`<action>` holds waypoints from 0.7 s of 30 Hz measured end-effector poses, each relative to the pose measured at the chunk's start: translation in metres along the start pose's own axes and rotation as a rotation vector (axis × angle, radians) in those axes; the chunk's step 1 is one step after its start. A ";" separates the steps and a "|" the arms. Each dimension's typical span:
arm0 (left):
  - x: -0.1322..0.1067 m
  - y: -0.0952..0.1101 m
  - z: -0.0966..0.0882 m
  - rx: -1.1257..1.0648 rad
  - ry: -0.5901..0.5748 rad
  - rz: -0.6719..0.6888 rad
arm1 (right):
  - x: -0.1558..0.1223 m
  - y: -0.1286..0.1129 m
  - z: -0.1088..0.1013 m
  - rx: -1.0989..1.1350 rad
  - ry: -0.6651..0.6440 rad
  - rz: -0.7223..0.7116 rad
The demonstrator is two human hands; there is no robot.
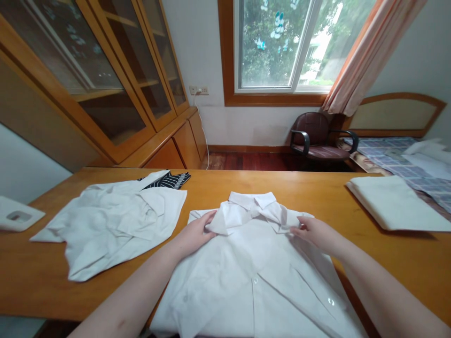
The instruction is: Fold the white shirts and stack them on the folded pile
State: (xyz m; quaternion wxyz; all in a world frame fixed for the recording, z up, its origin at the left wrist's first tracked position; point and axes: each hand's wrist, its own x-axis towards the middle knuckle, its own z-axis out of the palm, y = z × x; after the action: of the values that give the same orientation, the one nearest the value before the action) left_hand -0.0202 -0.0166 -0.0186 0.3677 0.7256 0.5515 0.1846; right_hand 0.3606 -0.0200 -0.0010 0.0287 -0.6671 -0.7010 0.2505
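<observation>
A white collared shirt (239, 263) lies front up on the wooden table, its collar toward the far edge and its lower part running out of view at the bottom. My left hand (200, 232) pinches the fabric by the left side of the collar, lifting a loose fold there. On the other side, my right hand (310, 232) has thumb and fingers closed on the cloth near the right shoulder. Folds bunch up below the collar between both hands. Buttons show along the front.
Left of the shirt lies a crumpled white garment (116, 225) with a black striped piece (169, 180) beneath its far end. Folded white cloth (398, 202) rests at the table's right. A white plastic object (19, 215) sits at the far left. Beyond the table stands a maroon armchair (313, 131).
</observation>
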 end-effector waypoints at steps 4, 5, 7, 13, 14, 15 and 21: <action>0.026 0.000 -0.007 0.036 0.035 0.024 | 0.027 0.000 -0.002 -0.074 0.064 -0.064; 0.034 -0.001 -0.008 0.038 0.045 0.026 | 0.037 0.003 -0.002 -0.091 0.091 -0.068; 0.050 -0.002 -0.008 0.029 0.069 0.035 | 0.058 0.009 -0.001 -0.100 0.118 -0.080; 0.093 -0.011 -0.001 0.069 0.171 0.113 | 0.107 0.030 0.011 -0.004 0.210 -0.238; 0.098 -0.011 -0.001 0.077 0.178 0.123 | 0.111 0.033 0.014 0.009 0.240 -0.247; 0.101 -0.012 -0.001 0.079 0.183 0.132 | 0.113 0.035 0.016 0.021 0.272 -0.240; 0.105 -0.017 -0.004 0.045 0.224 0.107 | 0.114 0.042 0.020 0.225 0.392 -0.263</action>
State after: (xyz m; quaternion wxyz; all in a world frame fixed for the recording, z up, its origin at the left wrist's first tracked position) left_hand -0.0005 0.0852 -0.0425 0.2769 0.7370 0.5536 0.2714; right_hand 0.3792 0.0817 -0.0681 0.2704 -0.5988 -0.7303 0.1870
